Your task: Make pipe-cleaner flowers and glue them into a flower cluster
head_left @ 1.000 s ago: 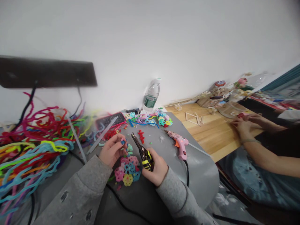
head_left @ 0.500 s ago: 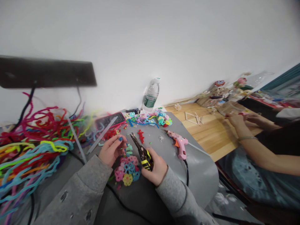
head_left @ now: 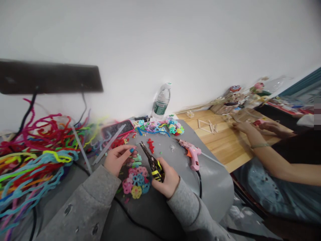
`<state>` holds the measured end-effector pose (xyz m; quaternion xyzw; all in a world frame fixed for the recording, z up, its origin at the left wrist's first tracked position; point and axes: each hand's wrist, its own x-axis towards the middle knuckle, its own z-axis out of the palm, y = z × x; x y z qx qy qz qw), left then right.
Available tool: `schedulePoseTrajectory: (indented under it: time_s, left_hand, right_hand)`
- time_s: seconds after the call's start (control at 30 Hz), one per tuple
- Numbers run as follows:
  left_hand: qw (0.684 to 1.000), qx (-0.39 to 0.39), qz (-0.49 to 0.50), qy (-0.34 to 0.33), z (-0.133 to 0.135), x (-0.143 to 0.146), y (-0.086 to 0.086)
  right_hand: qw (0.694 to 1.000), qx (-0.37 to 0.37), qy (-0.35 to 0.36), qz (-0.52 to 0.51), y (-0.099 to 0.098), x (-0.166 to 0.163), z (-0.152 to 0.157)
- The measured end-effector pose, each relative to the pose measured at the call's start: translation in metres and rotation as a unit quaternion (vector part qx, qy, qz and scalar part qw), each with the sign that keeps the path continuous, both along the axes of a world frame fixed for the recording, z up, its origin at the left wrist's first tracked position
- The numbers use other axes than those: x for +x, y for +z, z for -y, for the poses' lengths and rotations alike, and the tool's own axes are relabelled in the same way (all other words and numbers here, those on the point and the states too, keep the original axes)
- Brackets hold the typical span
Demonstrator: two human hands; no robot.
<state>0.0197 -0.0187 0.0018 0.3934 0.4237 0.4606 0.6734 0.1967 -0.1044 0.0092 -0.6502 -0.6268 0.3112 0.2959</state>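
My right hand (head_left: 167, 179) is wrapped round the black and yellow handles of long-nose pliers (head_left: 152, 164), whose jaws point up and left. Just left of the jaw tips is my left hand (head_left: 119, 159), its thumb and fingers pinched together; whatever lies between the fingertips is too small to make out. Below the hands rests a cluster of pink, blue and yellow flowers (head_left: 137, 182) made of bent fuzzy stems. Beside the plier jaws lies a red twisted fuzzy piece (head_left: 150, 146). Mint green loops (head_left: 137, 160) show between my hands.
A pink glue gun (head_left: 192, 154) lies at right with its cord trailing down. Piled pipe cleaners (head_left: 37, 177) cover the left side. Behind are a phone (head_left: 120, 129), more small flowers (head_left: 175, 127) and a water bottle (head_left: 162, 102). Another person's hands (head_left: 247, 130) work over the wooden table.
My left thumb and fingers have straightened slightly, the fingertips shifting right toward the plier tips. The pliers stay in my right hand. The other person's hand has moved left.
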Motion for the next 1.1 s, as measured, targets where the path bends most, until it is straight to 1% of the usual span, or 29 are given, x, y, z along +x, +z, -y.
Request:
schedulePoseTrajectory:
  time_s: [0.2, 0.3, 0.43, 0.57, 0.7, 0.8, 0.9, 0.97, 1.1]
  left_hand:
    - [1.000, 0.015, 0.026, -0.003, 0.001, 0.000, 0.004]
    - [1.000, 0.006, 0.020, 0.007, 0.002, 0.002, 0.007]
    - [1.000, -0.006, 0.018, 0.017, 0.002, 0.004, 0.009]
    - [1.000, -0.005, 0.004, 0.021, 0.001, 0.004, 0.008]
    - [1.000, 0.018, -0.012, 0.015, -0.001, 0.001, 0.004]
    - [0.998, 0.055, -0.039, -0.009, -0.002, -0.003, 0.002]
    - [0.986, 0.120, -0.113, -0.032, -0.003, -0.007, 0.004]
    - [0.967, 0.179, -0.179, -0.036, -0.003, -0.009, 0.007]
    - [0.907, 0.306, -0.288, -0.031, -0.005, -0.013, 0.007]
  right_hand:
    - [1.000, -0.003, -0.001, 0.006, 0.001, 0.000, 0.000]
    - [1.000, -0.012, 0.001, 0.009, 0.002, 0.000, -0.001]
    - [1.000, 0.001, -0.003, 0.002, 0.000, 0.001, -0.001]
    - [1.000, -0.002, 0.001, 0.001, -0.001, 0.001, -0.001]
    - [1.000, -0.011, 0.007, -0.001, 0.001, 0.002, -0.001]
    - [1.000, -0.007, 0.010, -0.009, 0.001, 0.002, -0.001]
    - [1.000, 0.002, 0.011, -0.012, 0.000, 0.004, 0.000]
    - [1.000, -0.003, 0.014, 0.000, 0.001, 0.006, 0.001]
    - [0.997, -0.028, 0.020, 0.068, 0.004, 0.013, 0.002]
